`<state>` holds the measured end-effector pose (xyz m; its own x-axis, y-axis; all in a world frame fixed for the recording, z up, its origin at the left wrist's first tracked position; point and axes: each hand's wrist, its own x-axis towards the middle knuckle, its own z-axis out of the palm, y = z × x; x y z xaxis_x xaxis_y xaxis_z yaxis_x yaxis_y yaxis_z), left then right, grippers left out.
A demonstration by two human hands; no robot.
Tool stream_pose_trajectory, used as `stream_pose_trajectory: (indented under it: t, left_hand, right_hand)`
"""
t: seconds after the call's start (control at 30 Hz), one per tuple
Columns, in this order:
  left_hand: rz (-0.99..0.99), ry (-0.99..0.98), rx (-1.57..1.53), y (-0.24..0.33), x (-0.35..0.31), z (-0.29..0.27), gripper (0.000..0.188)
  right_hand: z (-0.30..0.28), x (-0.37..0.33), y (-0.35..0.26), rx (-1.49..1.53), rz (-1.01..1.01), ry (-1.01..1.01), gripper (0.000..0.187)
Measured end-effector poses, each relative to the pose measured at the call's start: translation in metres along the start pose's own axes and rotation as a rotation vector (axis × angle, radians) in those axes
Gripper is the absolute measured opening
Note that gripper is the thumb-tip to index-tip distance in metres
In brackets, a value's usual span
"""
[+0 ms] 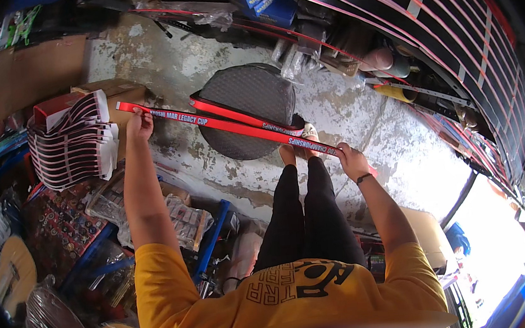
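Observation:
A red ribbon [243, 130] with white printing is stretched across in front of me, running from upper left down to the right. My left hand [140, 124] pinches it close to its left end, and a short tip sticks out past the fingers. Near the other end, my right hand [354, 162] grips the ribbon between thumb and fingers; a dark band circles that wrist. A second length of the same red ribbon hangs in a fold behind the taut part. Below it lies a round dark textured piece [236, 84] on the floor, partly covered by the ribbon.
Stacked strips of black panels with pink edges [71, 141] stand at left beside a cardboard box [120, 92]. More such panels [418, 10] lean at upper right. Blue boxes [273, 8] and plastic-wrapped goods line the far side. Cluttered small parts [69, 220] lie lower left.

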<state>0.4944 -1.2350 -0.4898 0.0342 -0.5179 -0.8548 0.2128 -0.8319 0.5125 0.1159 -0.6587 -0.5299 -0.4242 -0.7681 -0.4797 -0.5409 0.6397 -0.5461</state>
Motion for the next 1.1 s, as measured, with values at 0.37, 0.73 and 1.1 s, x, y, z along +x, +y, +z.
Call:
stream_pose_trajectory:
  t: [0.37,0.73,1.1]
  left_hand:
    - [0.040,-0.016,0.077,-0.013,0.064,0.001,0.008]
    - [0.026,0.003,0.053,0.001,0.090,-0.016,0.010]
    - [0.111,-0.106,0.064,0.041,0.118,-0.038,0.017]
  right_hand:
    - [0.030,0.009,0.008,0.003,0.001,0.010,0.021]
    - [0.036,0.013,-0.002,0.019,-0.047,0.000,0.021]
    - [0.046,0.036,-0.023,0.029,-0.052,-0.058,0.023]
